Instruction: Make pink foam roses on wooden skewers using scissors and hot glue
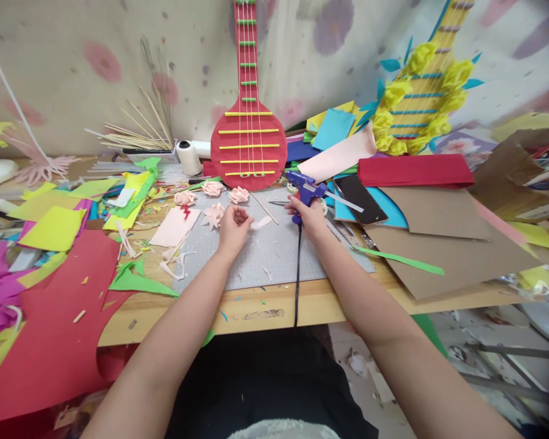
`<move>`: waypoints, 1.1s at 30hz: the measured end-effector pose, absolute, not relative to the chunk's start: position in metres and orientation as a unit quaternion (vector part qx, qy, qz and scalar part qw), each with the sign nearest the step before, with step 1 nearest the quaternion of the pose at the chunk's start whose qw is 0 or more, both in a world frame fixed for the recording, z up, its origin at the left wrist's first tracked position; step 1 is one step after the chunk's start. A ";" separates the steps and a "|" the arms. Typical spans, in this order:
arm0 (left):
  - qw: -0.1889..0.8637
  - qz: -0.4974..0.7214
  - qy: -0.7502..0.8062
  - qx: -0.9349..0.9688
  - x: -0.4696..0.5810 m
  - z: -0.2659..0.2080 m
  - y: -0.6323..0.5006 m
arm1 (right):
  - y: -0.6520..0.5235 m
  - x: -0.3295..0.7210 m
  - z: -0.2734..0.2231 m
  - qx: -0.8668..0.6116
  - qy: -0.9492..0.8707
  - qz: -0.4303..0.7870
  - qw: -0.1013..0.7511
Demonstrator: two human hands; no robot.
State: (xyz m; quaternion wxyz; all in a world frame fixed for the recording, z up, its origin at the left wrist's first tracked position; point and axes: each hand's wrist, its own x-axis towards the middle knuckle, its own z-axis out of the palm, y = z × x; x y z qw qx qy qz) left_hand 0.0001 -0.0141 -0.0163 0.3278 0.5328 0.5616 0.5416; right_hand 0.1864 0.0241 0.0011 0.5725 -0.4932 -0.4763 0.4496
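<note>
My right hand (312,214) is wrapped round the handle of a blue hot glue gun (307,188); its black cord hangs over the table's front edge. My left hand (235,228) has curled fingers, with a pale pink paper petal (261,223) at the fingertips, seemingly pinched. Beside that hand lies a pink paper flower (213,215) with pointed petals. Three rolled pink paper roses, one of them the middle rose (213,188), sit farther back. A thin wooden stick (265,208) rests between my hands on the grey cutting mat (256,268).
A red paper lute (248,146) stands upright behind the mat. A yellow one with paper flowers (416,103) leans at back right. Left are coloured paper scraps (59,228) and a large red sheet (68,323). Right lie brown cardboard (457,262) and a black phone (360,198).
</note>
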 end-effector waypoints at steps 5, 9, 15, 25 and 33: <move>0.218 0.428 0.616 0.625 0.000 -0.013 -0.022 | 0.016 0.174 -0.001 -0.499 -0.529 0.449 0.519; 0.105 0.286 0.673 0.674 0.003 -0.013 -0.025 | 0.014 0.174 -0.005 -0.530 -0.553 0.431 0.477; 0.104 0.261 0.685 0.672 0.004 -0.013 -0.025 | 0.011 0.173 -0.005 -0.533 -0.564 0.431 0.460; 0.084 0.266 0.704 0.653 0.007 -0.015 -0.025 | 0.012 0.172 -0.006 -0.515 -0.553 0.452 0.474; 0.147 0.380 0.618 0.673 0.009 -0.015 -0.024 | 0.009 0.169 -0.003 -0.480 -0.526 0.489 0.503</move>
